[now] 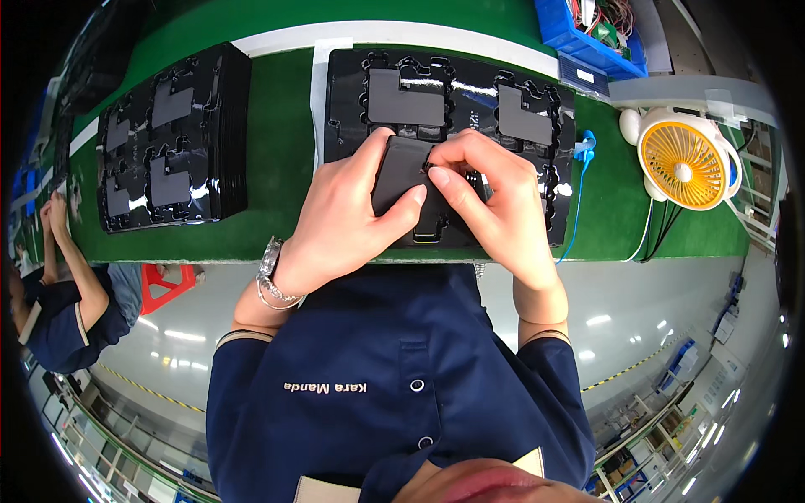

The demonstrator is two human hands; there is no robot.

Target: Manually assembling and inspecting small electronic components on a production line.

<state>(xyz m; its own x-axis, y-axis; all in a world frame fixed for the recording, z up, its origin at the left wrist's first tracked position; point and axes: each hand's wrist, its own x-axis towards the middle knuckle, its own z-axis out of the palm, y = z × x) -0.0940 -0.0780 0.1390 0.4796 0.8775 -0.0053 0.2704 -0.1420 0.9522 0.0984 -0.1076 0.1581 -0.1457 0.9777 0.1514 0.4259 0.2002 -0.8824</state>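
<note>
A dark grey flat piece (396, 172) is between my hands, above the near part of a glossy black moulded tray (345, 92). My left hand (340, 214) grips its left side, with the thumb lying across its face. The fingers of my right hand (495, 189) are pinched together at the piece's right edge, by a small dark notch. Whether they hold anything besides the piece is hidden. Two similar L-shaped grey pieces, a left one (407, 98) and a right one (526, 115), sit in the tray's far pockets. My hands cover much of the near pockets.
Left of me stands a stack of black trays (231, 134) with grey pieces on top. A yellow-and-white fan (681, 163) and a blue clip with a cord (584, 149) are at right. A blue bin (549, 25) holds wires. Another person (71, 310) works far left, near a red stool (159, 293).
</note>
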